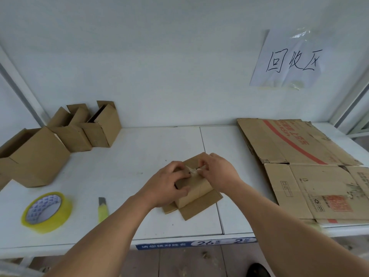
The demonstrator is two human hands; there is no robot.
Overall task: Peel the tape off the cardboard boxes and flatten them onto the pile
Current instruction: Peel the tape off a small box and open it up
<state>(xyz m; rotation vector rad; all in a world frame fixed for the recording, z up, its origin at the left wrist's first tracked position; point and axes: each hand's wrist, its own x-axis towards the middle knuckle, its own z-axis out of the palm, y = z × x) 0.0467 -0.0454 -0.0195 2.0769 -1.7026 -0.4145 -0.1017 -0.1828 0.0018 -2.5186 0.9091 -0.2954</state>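
On the white shelf (139, 148), mid-front, a small cardboard box (196, 188) lies on its side, flaps spread beneath it. Left hand (166, 183) clamps the box's near-left side; right hand (221, 172) pinches a crumpled strip of clear tape (192, 170) at the top seam. Flattened cardboard pile (303, 166) lies right; open boxes (65, 132) stand left, tape roll (47, 211) and yellow utility knife (102, 209) near the front-left edge.

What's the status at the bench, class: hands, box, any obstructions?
Left hand steadying small box; right hand pinching tape. Box not yet flattened. Nothing in the way.
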